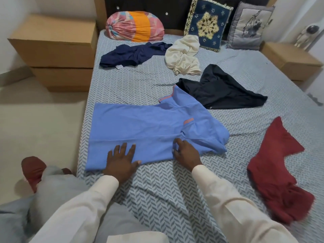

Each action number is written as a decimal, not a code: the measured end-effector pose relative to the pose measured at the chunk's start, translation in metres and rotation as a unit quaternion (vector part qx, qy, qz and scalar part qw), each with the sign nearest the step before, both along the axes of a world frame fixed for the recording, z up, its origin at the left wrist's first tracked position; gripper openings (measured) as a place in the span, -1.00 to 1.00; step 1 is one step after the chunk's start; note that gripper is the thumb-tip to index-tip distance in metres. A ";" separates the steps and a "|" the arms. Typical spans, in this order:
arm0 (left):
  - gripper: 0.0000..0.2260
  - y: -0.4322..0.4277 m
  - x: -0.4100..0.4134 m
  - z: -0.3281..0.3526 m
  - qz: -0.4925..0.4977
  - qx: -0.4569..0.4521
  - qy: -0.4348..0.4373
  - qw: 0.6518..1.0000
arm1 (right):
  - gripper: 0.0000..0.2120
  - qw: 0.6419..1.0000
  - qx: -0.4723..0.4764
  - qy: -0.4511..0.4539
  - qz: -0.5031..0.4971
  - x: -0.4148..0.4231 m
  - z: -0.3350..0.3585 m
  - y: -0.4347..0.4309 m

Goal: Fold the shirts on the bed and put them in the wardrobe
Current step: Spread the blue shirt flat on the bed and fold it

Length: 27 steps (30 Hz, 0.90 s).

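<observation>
A light blue shirt (145,130) with orange trim lies spread on the bed (133,85), partly folded lengthwise. My left hand (121,159) rests flat on its near edge, fingers spread. My right hand (185,152) presses on the cloth near the sleeve fold, fingers bent; whether it pinches the fabric is unclear. Unfolded on the bed lie a black shirt (222,90), a red shirt (278,165), a cream shirt (182,57) and a navy shirt (133,53). No wardrobe is in view.
A pink and orange bolster (135,26) and two cushions, one blue (208,21) and one grey (249,26), lean at the headboard. Wooden bedside units stand left (52,50) and right (289,58). The floor (40,123) is to the left of the bed.
</observation>
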<state>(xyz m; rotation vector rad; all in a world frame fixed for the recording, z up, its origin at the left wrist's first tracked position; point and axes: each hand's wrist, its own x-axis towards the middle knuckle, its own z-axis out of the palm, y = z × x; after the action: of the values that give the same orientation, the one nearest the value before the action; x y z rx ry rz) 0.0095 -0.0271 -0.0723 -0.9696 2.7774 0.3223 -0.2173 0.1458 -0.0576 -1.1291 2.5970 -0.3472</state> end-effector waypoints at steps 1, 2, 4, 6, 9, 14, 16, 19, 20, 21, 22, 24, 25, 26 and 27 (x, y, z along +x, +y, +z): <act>-0.28 0.006 0.002 -0.007 0.000 0.007 -0.015 1.000 | -0.61 0.999 -0.016 -0.009 -0.028 -0.009 -0.003 0.012; -0.22 0.010 0.002 -0.011 0.003 0.007 -0.004 1.000 | -0.60 0.997 -0.027 -0.008 -0.066 -0.022 -0.005 0.028; -0.03 0.011 0.004 -0.014 0.021 0.014 -0.008 1.000 | -0.58 0.990 -0.039 0.018 -0.136 -0.052 -0.010 0.059; 0.03 0.011 0.005 -0.019 0.042 0.034 0.003 0.999 | -0.62 0.979 -0.035 0.040 -0.196 -0.077 -0.008 0.088; 0.04 0.014 0.005 -0.015 0.057 0.037 0.014 0.998 | -0.70 0.965 -0.012 0.056 -0.256 -0.096 -0.001 0.107; -0.15 0.003 0.007 -0.008 0.106 0.013 0.002 0.994 | -0.66 0.971 0.032 0.031 -0.233 -0.097 0.000 0.092; -0.28 -0.007 0.007 -0.005 0.116 -0.007 0.001 0.993 | -0.61 0.965 0.022 0.061 -0.256 -0.095 0.007 0.076; -0.36 -0.026 0.002 0.002 0.103 -0.035 0.010 0.994 | -0.63 0.962 -0.112 0.089 -0.231 -0.090 0.019 0.035; -0.38 -0.034 0.001 0.005 0.095 -0.040 0.003 0.995 | -0.68 0.965 -0.139 0.078 -0.208 -0.089 0.023 0.016; -0.40 -0.043 -0.001 0.007 0.089 -0.047 -0.009 0.995 | -0.72 0.969 -0.156 0.062 -0.181 -0.090 0.025 -0.002; -0.41 -0.053 -0.003 0.010 0.085 -0.059 -0.018 0.994 | -0.73 0.974 -0.161 0.042 -0.152 -0.089 0.028 -0.020; -0.46 -0.076 -0.008 0.013 0.088 -0.077 -0.015 0.993 | -0.69 0.985 -0.146 0.018 -0.086 -0.090 0.033 -0.058; -0.49 -0.086 -0.011 0.016 0.088 -0.076 -0.010 0.993 | -0.66 0.991 -0.125 0.020 -0.047 -0.092 0.033 -0.075; -0.51 -0.099 -0.016 0.018 0.085 -0.068 -0.011 0.994 | -0.63 0.995 -0.096 0.030 -0.009 -0.094 0.034 -0.094; -0.53 -0.112 -0.021 0.020 0.085 -0.052 -0.010 0.995 | -0.59 0.997 -0.062 0.039 0.023 -0.097 0.034 -0.112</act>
<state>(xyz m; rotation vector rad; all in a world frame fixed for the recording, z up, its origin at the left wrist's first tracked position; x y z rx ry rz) -0.0113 -0.1393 -0.0518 -1.2296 2.7238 0.1911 -0.3146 0.0339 -0.0238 -1.2649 2.6443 -0.4676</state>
